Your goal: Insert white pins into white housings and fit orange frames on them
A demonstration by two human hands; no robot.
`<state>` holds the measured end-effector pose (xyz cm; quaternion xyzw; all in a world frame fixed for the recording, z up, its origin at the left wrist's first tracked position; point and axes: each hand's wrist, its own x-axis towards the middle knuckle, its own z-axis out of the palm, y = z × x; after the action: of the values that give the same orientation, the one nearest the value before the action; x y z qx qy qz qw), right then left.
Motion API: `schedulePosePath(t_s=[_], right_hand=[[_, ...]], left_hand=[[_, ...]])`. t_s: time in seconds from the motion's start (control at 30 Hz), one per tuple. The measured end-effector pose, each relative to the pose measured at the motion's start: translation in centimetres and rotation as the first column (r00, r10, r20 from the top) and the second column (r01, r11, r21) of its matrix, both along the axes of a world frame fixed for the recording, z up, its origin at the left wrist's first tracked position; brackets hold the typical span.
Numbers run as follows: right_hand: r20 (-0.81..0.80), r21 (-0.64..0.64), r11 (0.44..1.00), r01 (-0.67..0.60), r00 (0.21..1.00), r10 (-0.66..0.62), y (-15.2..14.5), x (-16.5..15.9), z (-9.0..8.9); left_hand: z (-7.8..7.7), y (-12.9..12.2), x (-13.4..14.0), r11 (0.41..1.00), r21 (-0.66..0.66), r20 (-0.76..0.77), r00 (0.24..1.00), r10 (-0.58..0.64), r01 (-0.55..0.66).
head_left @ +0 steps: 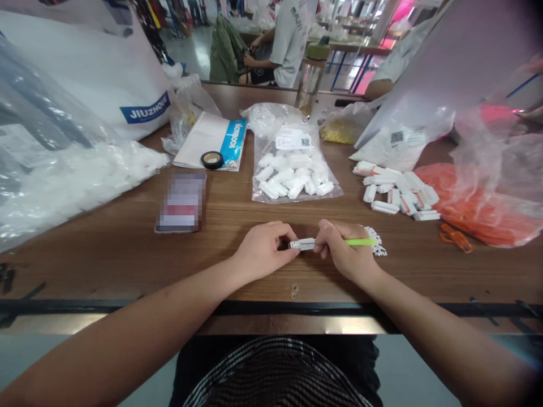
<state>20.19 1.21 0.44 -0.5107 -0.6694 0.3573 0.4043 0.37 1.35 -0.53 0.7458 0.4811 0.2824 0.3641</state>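
My left hand (269,249) pinches one end of a small white plastic housing (303,244) just above the table. A row of small marks or slots runs along its side. My right hand (345,249) is closed around a thin tool with a yellow-green handle (360,242). The tool's tip is hidden by the fingers at the housing's right end. Beside and partly behind my right hand lies a small pile of tiny white parts (376,242). In front of my hands, a clear bag of white plastic pieces (292,175) lies flat.
White pieces with orange strips (396,189) are heaped at right, by a bag of orange parts (479,209) and loose orange clips (456,237). A phone (180,203), a notebook (203,138) with black tape (212,160), and a bottle (311,79) stand around. Another person (282,45) sits beyond.
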Motion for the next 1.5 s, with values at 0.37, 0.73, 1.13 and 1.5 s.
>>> schedulePosePath(t_s=[0.37,0.73,1.13,1.5], right_hand=[[0.025,-0.012,1.000,-0.016,1.000,0.016,0.1,0.0,-0.5],[0.211,0.095,0.988,-0.119,0.973,0.097,0.1,-0.1,0.4],[0.049,0.039,0.999,-0.016,0.999,0.014,0.3,-0.2,0.2],[0.043,0.060,0.998,-0.022,0.999,0.020,0.2,-0.1,0.1]], left_hand=[[0.1,0.0,0.0,1.000,0.003,-0.001,1.000,-0.001,0.001],[0.2,-0.1,0.1,1.000,-0.017,0.002,1.000,0.008,-0.008],[0.1,0.0,0.0,1.000,-0.010,-0.006,1.000,-0.002,0.002],[0.2,0.0,0.1,1.000,-0.001,-0.003,1.000,0.001,-0.001]])
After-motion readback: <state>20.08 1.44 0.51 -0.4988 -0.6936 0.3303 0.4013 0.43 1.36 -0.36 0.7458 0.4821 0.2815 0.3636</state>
